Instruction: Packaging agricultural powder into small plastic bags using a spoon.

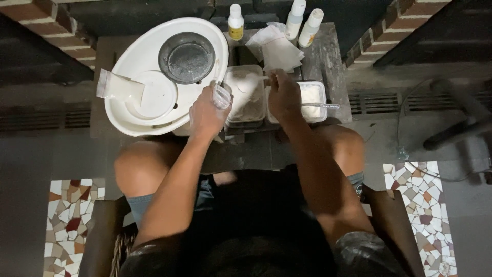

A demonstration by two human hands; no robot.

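Note:
My left hand point(206, 114) grips a small clear plastic cup point(221, 95) beside a rectangular tub of pale powder point(247, 97). My right hand point(283, 95) is closed on a thin spoon handle point(260, 78) that reaches over that tub; the spoon's bowl is hard to make out. A second, smaller tub with white powder point(313, 95) sits right of my right hand, with a clear stick point(322, 105) lying across it.
A large white basin point(134, 61) at left holds a dark round bowl point(186, 57), a white lid and a plastic bag point(115, 87). Three white bottles point(295, 19) and folded papers point(277, 48) stand at the back of the small dark table point(333, 66). Brick walls flank it.

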